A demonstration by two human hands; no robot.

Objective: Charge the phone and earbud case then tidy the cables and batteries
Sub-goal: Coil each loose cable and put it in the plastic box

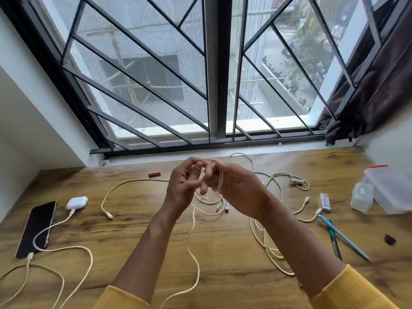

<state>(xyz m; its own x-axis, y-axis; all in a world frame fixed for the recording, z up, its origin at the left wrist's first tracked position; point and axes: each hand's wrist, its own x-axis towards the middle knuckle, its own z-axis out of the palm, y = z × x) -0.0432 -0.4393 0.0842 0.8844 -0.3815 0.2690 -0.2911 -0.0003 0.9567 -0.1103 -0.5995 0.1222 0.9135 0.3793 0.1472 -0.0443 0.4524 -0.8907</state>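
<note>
Both hands raised above the wooden desk (223,246) near the window: right hand (236,186) grips a coil of cream cable (220,181) wound round its fingers; left hand (182,186) pinches the loose strand, whose tail hangs to the desk. Phone (35,228) and white earbud case (77,202) lie far left, each plugged in. Red battery (153,174) beyond the hands; more cables (278,177) tangled right, near a clear plastic box (388,192).

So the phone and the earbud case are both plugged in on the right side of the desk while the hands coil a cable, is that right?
Not quite. In the head view the phone and earbud case lie plugged in on the left side of the desk, not the right. The hands do coil a cable.
</note>
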